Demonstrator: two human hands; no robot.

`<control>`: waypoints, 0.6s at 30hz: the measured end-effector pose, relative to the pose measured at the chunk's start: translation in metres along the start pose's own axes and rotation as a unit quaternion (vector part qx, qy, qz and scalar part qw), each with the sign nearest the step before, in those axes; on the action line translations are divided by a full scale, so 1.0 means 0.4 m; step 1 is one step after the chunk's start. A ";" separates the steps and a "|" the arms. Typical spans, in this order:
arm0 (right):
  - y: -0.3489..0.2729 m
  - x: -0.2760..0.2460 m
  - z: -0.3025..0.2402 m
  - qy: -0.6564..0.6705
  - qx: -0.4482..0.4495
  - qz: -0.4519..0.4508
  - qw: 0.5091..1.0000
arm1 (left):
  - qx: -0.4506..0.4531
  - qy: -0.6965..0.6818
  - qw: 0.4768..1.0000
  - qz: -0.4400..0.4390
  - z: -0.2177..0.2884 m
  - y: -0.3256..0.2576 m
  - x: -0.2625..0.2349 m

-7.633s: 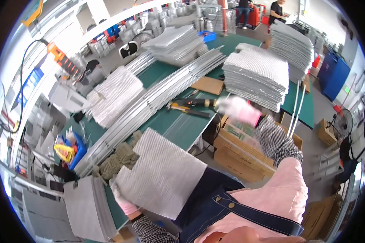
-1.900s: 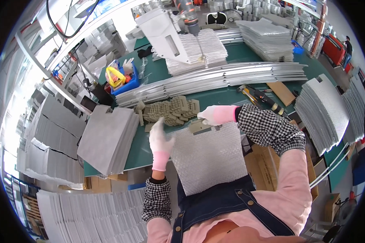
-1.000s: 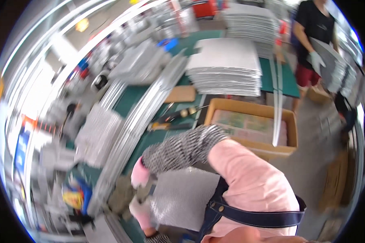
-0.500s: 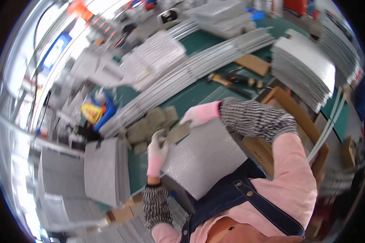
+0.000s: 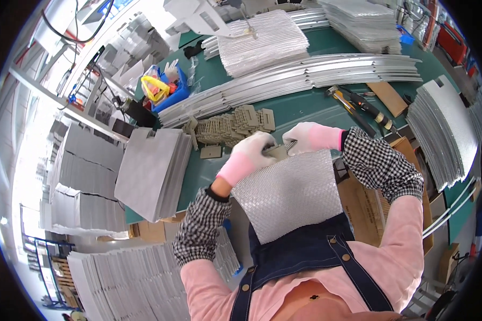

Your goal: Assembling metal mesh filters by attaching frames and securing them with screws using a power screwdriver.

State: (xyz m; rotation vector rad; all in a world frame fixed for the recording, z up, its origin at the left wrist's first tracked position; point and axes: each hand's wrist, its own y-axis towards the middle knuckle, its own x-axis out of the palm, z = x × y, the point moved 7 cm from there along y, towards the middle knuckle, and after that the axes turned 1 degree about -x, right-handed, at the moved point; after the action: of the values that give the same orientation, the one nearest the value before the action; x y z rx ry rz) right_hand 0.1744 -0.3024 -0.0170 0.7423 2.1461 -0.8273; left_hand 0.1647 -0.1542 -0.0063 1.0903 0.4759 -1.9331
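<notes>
A silver textured sheet (image 5: 289, 192) leans against my apron, its upper edge below both hands. At that edge sits a small beige plastic piece (image 5: 277, 153). My left hand (image 5: 250, 155), in a white glove with a pink cuff, is closed on the piece from the left. Pinched at the same edge, my right hand (image 5: 310, 137) holds the sheet just right of the piece; its fingertips are partly hidden. Several similar beige plastic pieces (image 5: 233, 125) lie in rows beyond my left hand, and one loose piece (image 5: 211, 152) lies nearer.
A stack of grey panels (image 5: 150, 171) stands at the left. Long metal strips (image 5: 289, 80) cross the green table (image 5: 300, 111). A hammer (image 5: 344, 100) and a power screwdriver (image 5: 374, 111) lie at the right, near stacked textured sheets (image 5: 447, 131). An open cardboard box (image 5: 361, 206) sits beside my right arm.
My left hand has gone from open beside the sheet to closed on the beige piece. The right hand stays at the sheet's upper edge. The whole view has shifted and turned.
</notes>
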 end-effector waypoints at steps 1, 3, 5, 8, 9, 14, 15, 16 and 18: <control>0.004 -0.001 -0.009 -0.002 -0.010 0.003 1.000 | -0.031 0.025 0.996 -0.075 -0.013 0.023 0.031; -0.008 0.004 -0.012 -0.020 -0.017 0.024 0.999 | -0.062 0.047 0.986 -0.149 -0.017 0.042 0.064; -0.017 0.008 0.001 -0.027 0.006 0.028 0.999 | -0.084 0.076 0.973 -0.201 -0.010 0.050 0.082; -0.027 0.007 -0.003 -0.009 0.003 0.036 0.999 | -0.081 0.101 0.966 -0.224 0.006 0.045 0.100; -0.026 0.009 -0.001 -0.008 0.001 0.036 0.999 | -0.077 0.133 0.959 -0.239 0.007 0.044 0.103; 0.006 0.008 0.044 0.000 -0.025 0.065 0.998 | -0.012 0.243 0.960 -0.140 0.000 0.037 0.079; 0.019 0.011 0.060 -0.001 -0.029 0.065 0.997 | -0.032 0.240 0.968 -0.064 -0.011 0.027 0.048; 0.029 0.018 0.066 -0.008 -0.031 0.041 0.999 | -0.072 0.211 0.972 -0.069 -0.054 0.004 0.045; 0.037 0.025 0.065 -0.030 0.005 -0.015 0.999 | -0.131 0.106 0.981 -0.097 -0.133 -0.046 0.053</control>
State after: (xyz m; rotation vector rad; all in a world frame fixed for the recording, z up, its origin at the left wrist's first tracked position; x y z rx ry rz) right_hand 0.1897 -0.3097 -0.0439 0.6826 2.1057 -0.8659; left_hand 0.1713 -0.1191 -0.0546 1.1138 0.9591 -1.8600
